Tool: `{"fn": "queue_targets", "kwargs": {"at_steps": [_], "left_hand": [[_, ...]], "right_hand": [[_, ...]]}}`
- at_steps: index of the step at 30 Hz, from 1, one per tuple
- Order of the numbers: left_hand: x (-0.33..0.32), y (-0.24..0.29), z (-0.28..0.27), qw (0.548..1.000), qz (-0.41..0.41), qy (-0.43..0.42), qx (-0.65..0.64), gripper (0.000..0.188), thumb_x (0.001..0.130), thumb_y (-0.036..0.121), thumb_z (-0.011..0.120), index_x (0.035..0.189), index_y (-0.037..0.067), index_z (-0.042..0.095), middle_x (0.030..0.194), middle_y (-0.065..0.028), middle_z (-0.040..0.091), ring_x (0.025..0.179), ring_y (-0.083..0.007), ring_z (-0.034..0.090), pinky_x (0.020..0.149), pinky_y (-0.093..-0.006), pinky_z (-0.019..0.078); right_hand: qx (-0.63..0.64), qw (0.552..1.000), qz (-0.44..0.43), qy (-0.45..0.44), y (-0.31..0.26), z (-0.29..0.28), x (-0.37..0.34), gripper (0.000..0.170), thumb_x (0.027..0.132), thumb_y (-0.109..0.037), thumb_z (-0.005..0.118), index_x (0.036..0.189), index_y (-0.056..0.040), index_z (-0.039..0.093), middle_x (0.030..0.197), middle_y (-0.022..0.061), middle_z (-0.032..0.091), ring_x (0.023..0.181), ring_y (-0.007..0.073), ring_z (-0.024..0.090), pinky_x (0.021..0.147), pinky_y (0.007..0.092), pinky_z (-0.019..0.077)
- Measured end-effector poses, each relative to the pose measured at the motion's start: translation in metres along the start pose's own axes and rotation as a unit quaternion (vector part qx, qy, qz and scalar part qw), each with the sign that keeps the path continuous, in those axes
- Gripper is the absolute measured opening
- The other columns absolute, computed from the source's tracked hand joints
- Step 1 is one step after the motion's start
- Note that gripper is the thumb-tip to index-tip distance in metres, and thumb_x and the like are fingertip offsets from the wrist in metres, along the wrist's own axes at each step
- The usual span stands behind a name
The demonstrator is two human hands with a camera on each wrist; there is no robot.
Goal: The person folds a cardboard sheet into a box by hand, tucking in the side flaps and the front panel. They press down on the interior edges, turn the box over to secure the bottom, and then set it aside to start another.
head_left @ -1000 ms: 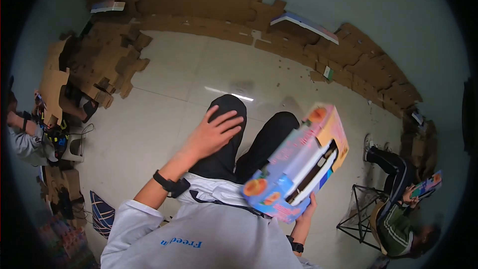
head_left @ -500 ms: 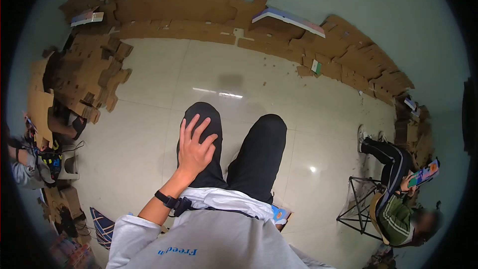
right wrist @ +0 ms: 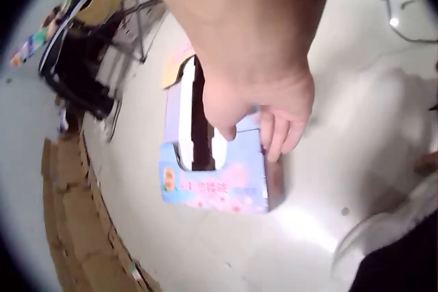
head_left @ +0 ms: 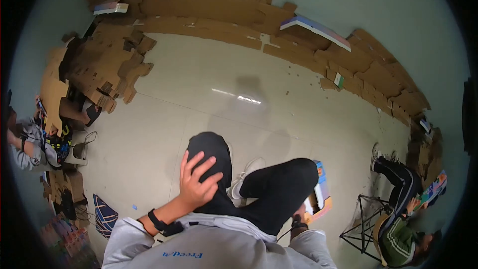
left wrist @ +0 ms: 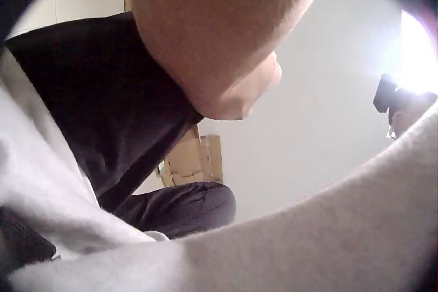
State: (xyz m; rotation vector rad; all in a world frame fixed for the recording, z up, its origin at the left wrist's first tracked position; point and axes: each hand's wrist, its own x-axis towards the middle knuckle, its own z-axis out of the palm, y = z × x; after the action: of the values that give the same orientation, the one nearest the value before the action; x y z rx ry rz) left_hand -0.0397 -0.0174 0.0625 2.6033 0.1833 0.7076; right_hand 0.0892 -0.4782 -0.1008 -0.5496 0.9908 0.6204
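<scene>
My left hand [head_left: 199, 184] rests on the left knee [head_left: 209, 149] with its fingers spread and slightly bent. In the left wrist view only part of that hand [left wrist: 243, 93] shows, over the dark trousers. My right hand [head_left: 300, 211] is low beside the right thigh, at a colourful cardboard box [head_left: 322, 208] partly hidden behind the knee. In the right wrist view the blue and pink box [right wrist: 236, 158] is down at the floor, its long opening facing up. The right hand [right wrist: 263, 104] grips the box's side wall, thumb at the opening and fingers down the outside.
Flattened cardboard [head_left: 199, 5] lines the far wall and lies at the left. One person [head_left: 398, 234] sits at the right beside a folding stool frame [head_left: 361, 229], holding a colourful box. Another person [head_left: 30, 144] sits at the far left.
The box has gone from above the lap down to the floor on the right, with the right hand. The left hand has settled on the knee; the right knee has swung outward.
</scene>
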Motion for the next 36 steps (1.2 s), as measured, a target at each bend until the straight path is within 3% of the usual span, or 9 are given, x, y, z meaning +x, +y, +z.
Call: {"fn": "queue_targets", "kwargs": {"at_steps": [5,11,22,25,28,31,32,34,36], "left_hand": [[-0.027,0.014,-0.014,1.000,0.009,0.020,0.009,0.033,0.072,0.009,0.079,0.103,0.020,0.085,0.147,-0.0100,0.064,0.145,-0.0437,0.052,0.122,-0.0764,0.0353],[-0.029,0.039,-0.022,1.000,0.017,0.012,0.010,0.030,0.077,0.015,0.087,0.106,0.019,0.084,0.154,-0.0050,0.062,0.149,-0.0361,0.052,0.124,-0.0721,0.0367],[-0.023,0.054,-0.018,0.999,0.031,0.027,0.001,0.031,0.078,0.009,0.082,0.109,0.015,0.082,0.158,-0.0090,0.060,0.154,-0.0388,0.047,0.129,-0.0679,0.0326],[-0.022,0.052,-0.015,0.999,0.030,0.036,0.008,0.030,0.080,0.008,0.081,0.109,0.014,0.081,0.159,-0.0090,0.059,0.155,-0.0379,0.046,0.130,-0.0663,0.0308],[-0.023,0.055,-0.018,0.998,0.033,0.048,0.017,0.029,0.086,0.004,0.077,0.114,0.012,0.080,0.158,-0.0113,0.059,0.152,-0.0386,0.050,0.128,-0.0611,0.0361],[-0.047,0.028,-0.005,0.972,-0.117,0.163,-0.120,0.032,0.091,0.004,0.072,0.122,0.008,0.077,0.156,-0.0135,0.060,0.146,-0.0400,0.054,0.121,-0.0521,0.0458],[-0.044,0.027,-0.014,0.959,-0.171,0.184,-0.130,0.030,0.101,0.005,0.062,0.129,0.002,0.073,0.148,-0.0196,0.063,0.136,-0.0421,0.061,0.114,-0.0445,0.0504],[-0.080,-0.030,0.026,0.887,-0.352,0.123,-0.273,0.033,0.105,0.015,0.061,0.133,0.000,0.070,0.136,-0.0233,0.069,0.130,-0.0405,0.066,0.112,-0.0442,0.0518],[-0.162,-0.121,0.102,0.890,-0.363,-0.166,-0.221,0.044,0.104,0.028,0.067,0.136,-0.002,0.068,0.129,-0.0249,0.074,0.124,-0.0346,0.071,0.110,-0.0433,0.0530]], "right_hand": [[-0.151,0.984,-0.010,-0.092,-0.015,0.058,0.041,0.057,0.113,-0.046,0.053,0.153,-0.0054,0.053,0.150,0.0135,0.063,0.141,0.0295,0.057,0.122,0.0455,0.0422],[-0.236,0.955,-0.028,-0.178,-0.023,0.104,0.051,0.051,0.114,-0.047,0.054,0.145,-0.0072,0.060,0.142,0.0107,0.068,0.132,0.0256,0.063,0.115,0.0429,0.0492],[-0.313,0.897,-0.210,-0.230,-0.026,0.136,-0.039,0.044,0.115,-0.048,0.056,0.133,-0.0100,0.071,0.129,0.0056,0.077,0.117,0.0184,0.072,0.104,0.0370,0.0583],[-0.352,0.891,-0.214,-0.193,-0.024,0.108,-0.017,0.043,0.115,-0.046,0.057,0.134,-0.0097,0.071,0.128,0.0037,0.076,0.114,0.0151,0.071,0.099,0.0326,0.0559],[-0.502,0.835,-0.180,-0.133,-0.009,0.079,-0.002,0.035,0.113,-0.041,0.058,0.127,-0.0115,0.072,0.115,-0.0006,0.075,0.104,0.0119,0.069,0.091,0.0302,0.0544],[-0.572,0.810,-0.110,-0.065,0.003,0.014,0.024,0.039,0.111,-0.047,0.060,0.131,-0.0153,0.070,0.123,-0.0007,0.071,0.113,0.0166,0.066,0.103,0.0397,0.0519],[-0.582,0.807,-0.088,-0.051,0.014,-0.006,0.027,0.041,0.110,-0.047,0.061,0.134,-0.0149,0.069,0.127,0.0006,0.070,0.117,0.0192,0.065,0.106,0.0418,0.0507],[-0.601,0.798,-0.017,-0.035,0.031,-0.060,0.052,0.047,0.107,-0.047,0.062,0.141,-0.0142,0.065,0.136,0.0044,0.067,0.125,0.0247,0.062,0.112,0.0460,0.0485],[-0.574,0.810,0.107,-0.059,0.054,-0.110,0.076,0.050,0.105,-0.042,0.067,0.142,-0.0077,0.068,0.135,0.0071,0.072,0.120,0.0246,0.069,0.106,0.0406,0.0561]]}}
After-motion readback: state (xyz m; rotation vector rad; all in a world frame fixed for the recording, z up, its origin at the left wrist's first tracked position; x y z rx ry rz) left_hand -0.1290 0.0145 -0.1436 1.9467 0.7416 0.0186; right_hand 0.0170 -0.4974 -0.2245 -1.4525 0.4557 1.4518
